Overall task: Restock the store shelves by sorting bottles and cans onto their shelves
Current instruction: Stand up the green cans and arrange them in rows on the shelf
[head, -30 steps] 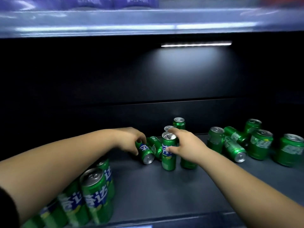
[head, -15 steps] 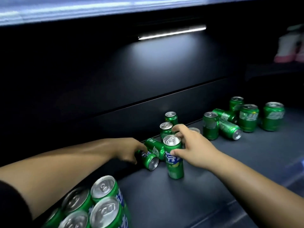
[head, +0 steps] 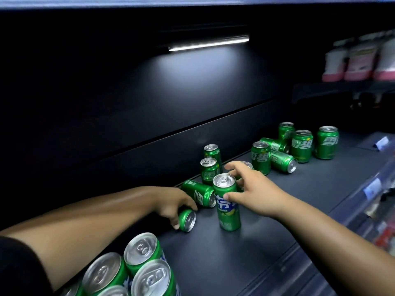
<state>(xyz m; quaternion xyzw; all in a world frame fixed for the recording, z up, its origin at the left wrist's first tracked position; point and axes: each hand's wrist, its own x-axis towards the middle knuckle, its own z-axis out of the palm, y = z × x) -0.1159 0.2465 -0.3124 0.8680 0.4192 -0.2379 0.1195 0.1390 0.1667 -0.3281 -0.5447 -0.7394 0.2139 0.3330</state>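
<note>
Left hand point(head: 171, 207) closed around a green can point(head: 187, 220) lying on the shelf point(head: 267, 221), its top facing the viewer. Right hand point(head: 252, 189), fingers spread, touches an upright tall can point(head: 227, 207) beside it.

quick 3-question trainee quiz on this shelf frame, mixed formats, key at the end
1. True or false: the can under the left hand lies on its side.
2. Multiple choice: the right hand has its thumb against which can? A) the tall upright can B) a tipped can in the far group C) a can in the near cluster
3. Fill in: the packs on the upper right shelf are white and ____.

Key: 1 true, the tipped can shows its lid end toward the camera. 2 A. 3 pink.
</note>
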